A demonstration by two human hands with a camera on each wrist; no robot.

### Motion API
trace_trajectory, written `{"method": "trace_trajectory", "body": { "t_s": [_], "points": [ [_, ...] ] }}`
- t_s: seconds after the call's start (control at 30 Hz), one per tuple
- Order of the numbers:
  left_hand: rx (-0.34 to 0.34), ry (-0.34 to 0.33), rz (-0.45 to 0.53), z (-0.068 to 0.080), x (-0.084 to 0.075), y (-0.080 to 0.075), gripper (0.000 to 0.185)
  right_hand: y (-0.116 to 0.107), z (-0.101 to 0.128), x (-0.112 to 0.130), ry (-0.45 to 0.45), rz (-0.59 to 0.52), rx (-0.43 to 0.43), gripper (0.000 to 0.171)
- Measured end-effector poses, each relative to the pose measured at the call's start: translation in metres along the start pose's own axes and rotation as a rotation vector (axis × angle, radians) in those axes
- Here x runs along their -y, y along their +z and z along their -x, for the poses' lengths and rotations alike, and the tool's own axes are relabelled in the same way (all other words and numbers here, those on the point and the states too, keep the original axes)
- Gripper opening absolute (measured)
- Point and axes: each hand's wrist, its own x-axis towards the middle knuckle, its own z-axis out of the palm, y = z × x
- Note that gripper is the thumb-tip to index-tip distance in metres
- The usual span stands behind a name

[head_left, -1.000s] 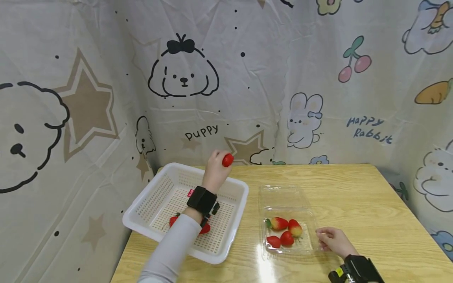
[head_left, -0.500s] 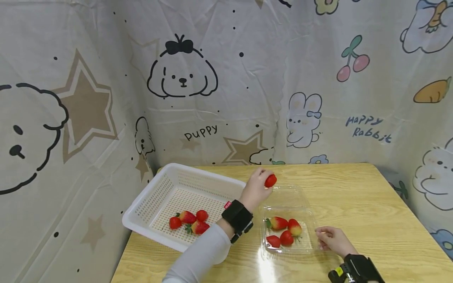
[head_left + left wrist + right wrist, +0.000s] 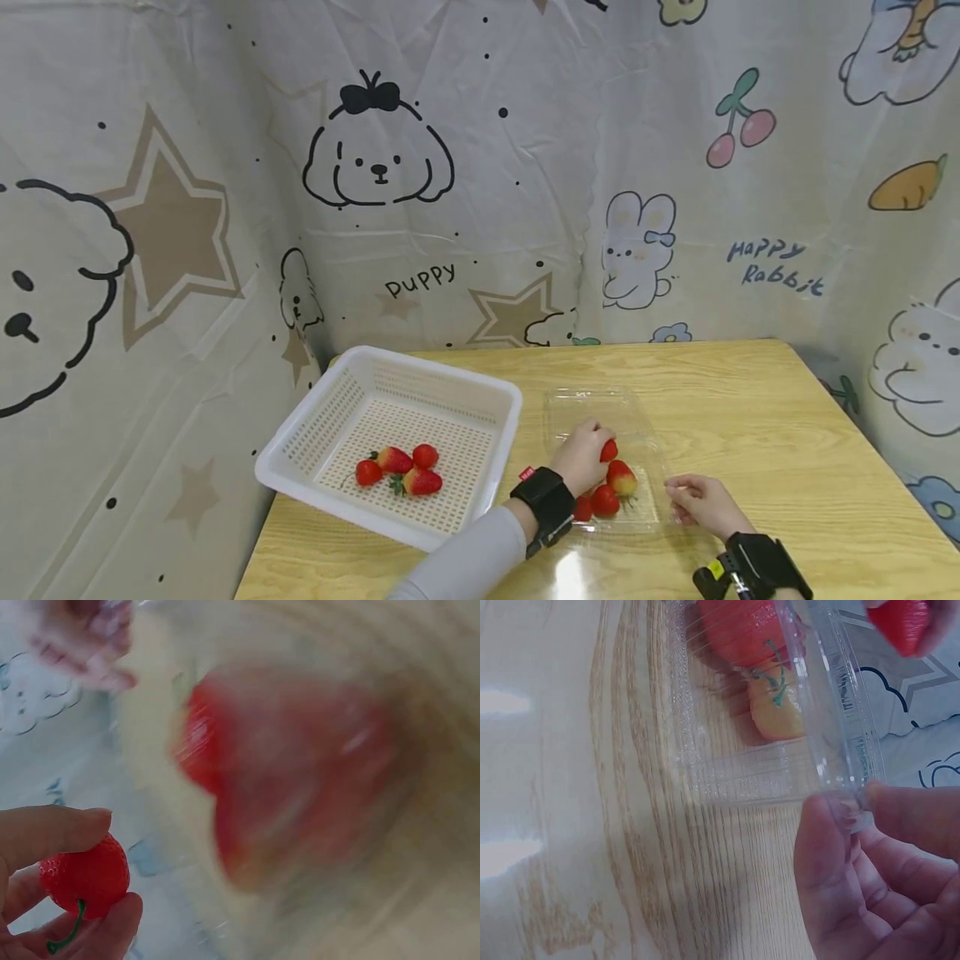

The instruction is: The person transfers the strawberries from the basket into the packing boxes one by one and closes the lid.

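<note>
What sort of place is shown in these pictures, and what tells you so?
Probably an indoor corner set up for recording: a wood-grain table stands before a cloth backdrop with cartoon prints, and the person wears black wrist devices.

Glare whitens the table [image 3: 750, 417]; left-wrist blur smears what seem strawberries [image 3: 300, 769].

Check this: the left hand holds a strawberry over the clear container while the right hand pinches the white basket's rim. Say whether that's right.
Not quite: the right hand pinches the edge of the clear container, not the white basket, as the right wrist view shows. The rest stands.
</note>
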Motion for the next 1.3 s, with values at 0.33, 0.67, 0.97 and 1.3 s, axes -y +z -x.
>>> {"method": "trace_trajectory", "body": {
  "t_s": [0.33,0.67,0.97,1.3],
  "points": [
    [0.047,-0.05,-0.16,0.008,0.002,0.027,0.013,-0.001,0.0,0.002,-0.003,-0.007,0.002,0.031],
    [0.043,0.02,-0.325,0.008,-0.003,0.04,0.013,0.001,0.0,0.0,-0.006,-0.019,0.006,0.03],
    [0.084,0.041,-0.385,0.012,0.0,0.054,0.02,0.001,0.003,0.0,-0.014,-0.028,0.016,0.03],
    [0.085,0.045,-0.39,0.011,0.0,0.055,0.014,0.001,0.001,-0.001,-0.022,-0.036,0.011,0.03]
  ]
}}
